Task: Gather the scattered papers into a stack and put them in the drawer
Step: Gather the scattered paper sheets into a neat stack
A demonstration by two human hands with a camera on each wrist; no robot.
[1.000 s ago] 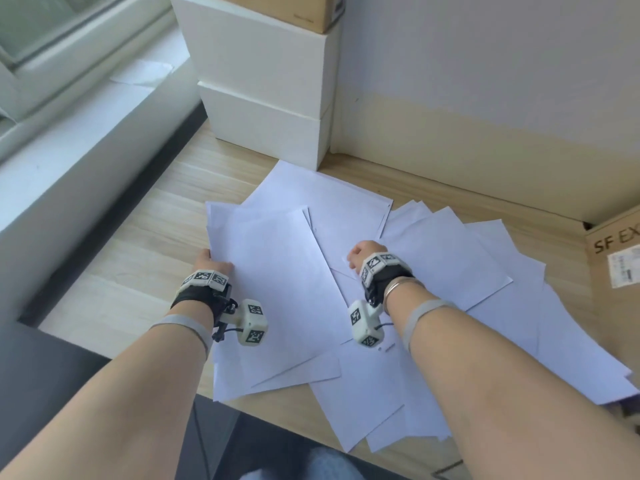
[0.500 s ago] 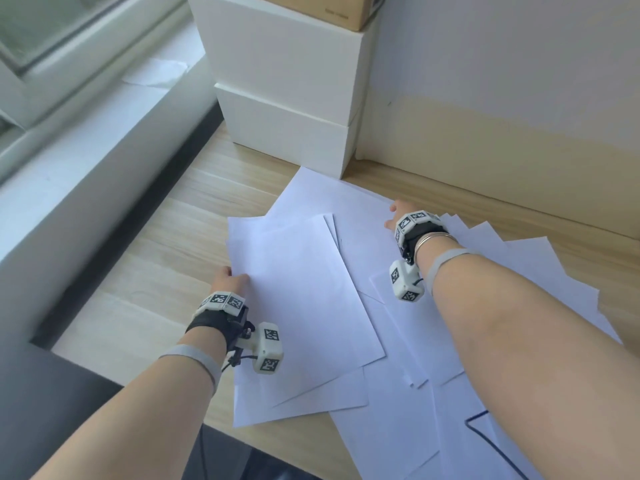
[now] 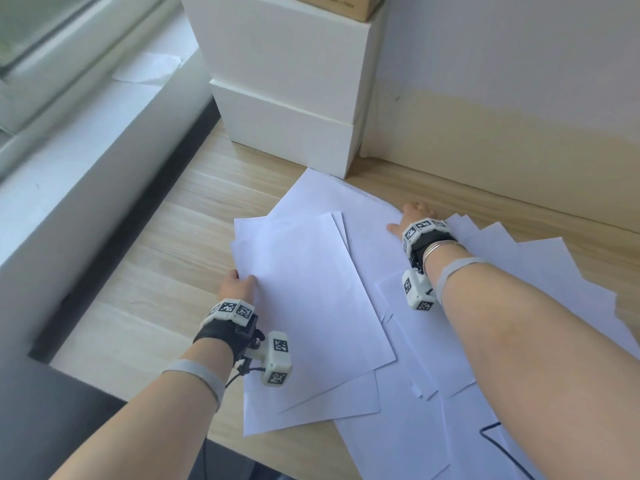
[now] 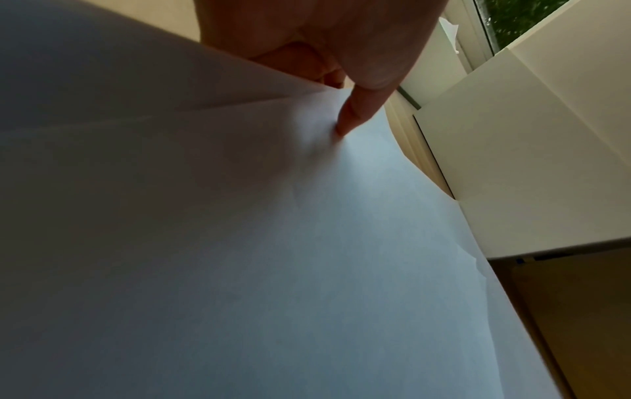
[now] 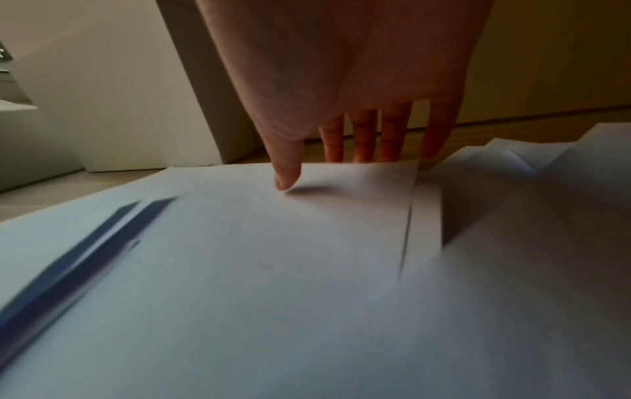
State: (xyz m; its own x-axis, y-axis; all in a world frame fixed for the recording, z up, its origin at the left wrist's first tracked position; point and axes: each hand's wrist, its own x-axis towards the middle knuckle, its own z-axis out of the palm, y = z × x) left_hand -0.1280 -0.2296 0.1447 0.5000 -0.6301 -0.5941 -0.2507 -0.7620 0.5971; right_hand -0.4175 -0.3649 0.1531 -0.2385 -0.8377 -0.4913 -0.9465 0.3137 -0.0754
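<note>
- The papers [image 3: 311,306] are seen spread in overlapping white sheets across the wooden table [image 3: 145,289], from the centre of the head view out to the lower right.
- The left edge of the top sheets is pinched by the left hand [image 3: 235,284] at centre-left; in the left wrist view the thumb [image 4: 355,113] is pressed on top of the paper while the other fingers are curled beneath the lifted edge.
- The right hand [image 3: 412,216] is laid at the far edge of a sheet, right of centre; in the right wrist view the fingers [image 5: 392,135] are held straight and slightly spread beyond that edge, with the thumb tip down on the paper. Nothing is gripped by it.
- Two stacked white boxes [image 3: 287,98] are seen at the upper centre, just beyond the farthest sheet corner, with a cardboard box [image 3: 346,5] on top.
- A white windowsill [image 3: 86,126] is visible along the upper left.
- No drawer can be made out in any view.
</note>
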